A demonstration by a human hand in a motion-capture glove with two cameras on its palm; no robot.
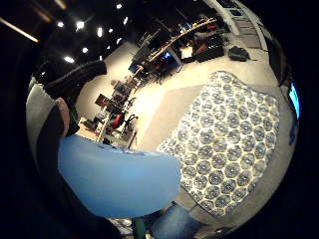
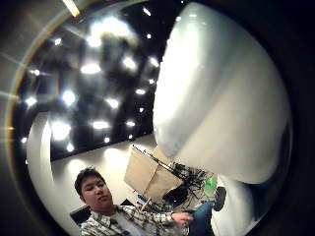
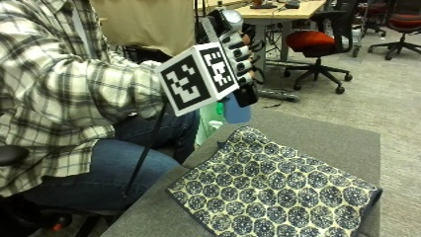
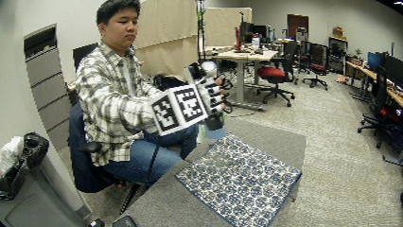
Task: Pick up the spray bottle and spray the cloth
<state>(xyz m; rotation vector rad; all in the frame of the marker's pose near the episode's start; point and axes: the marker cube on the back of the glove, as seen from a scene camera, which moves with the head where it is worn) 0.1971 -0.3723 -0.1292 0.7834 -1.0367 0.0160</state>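
Observation:
My gloved right hand [image 3: 238,49] is raised above the near side of the grey table [image 3: 329,138], fingers curled round a spray bottle with a pale blue body [image 3: 236,109] and a white head [image 3: 230,19]. The bottle hangs in the air, above and beside the cloth. Its blue body [image 1: 117,181] fills much of the little finger side palm view; the white head [image 2: 221,98] fills the thumb side view. A blue-and-white patterned cloth [image 3: 276,190] lies flat on the table below the hand, seen also as the cloth [image 1: 232,144] and cloth [image 4: 242,182].
The person sits at the table's edge, jeans-clad leg [image 3: 111,173] against it. Office chairs [image 3: 322,42] and desks [image 4: 242,56] stand behind on the carpet. Bare grey tabletop [image 4: 271,137] lies beyond the cloth. A dark object [image 4: 129,221] sits at the table's near corner.

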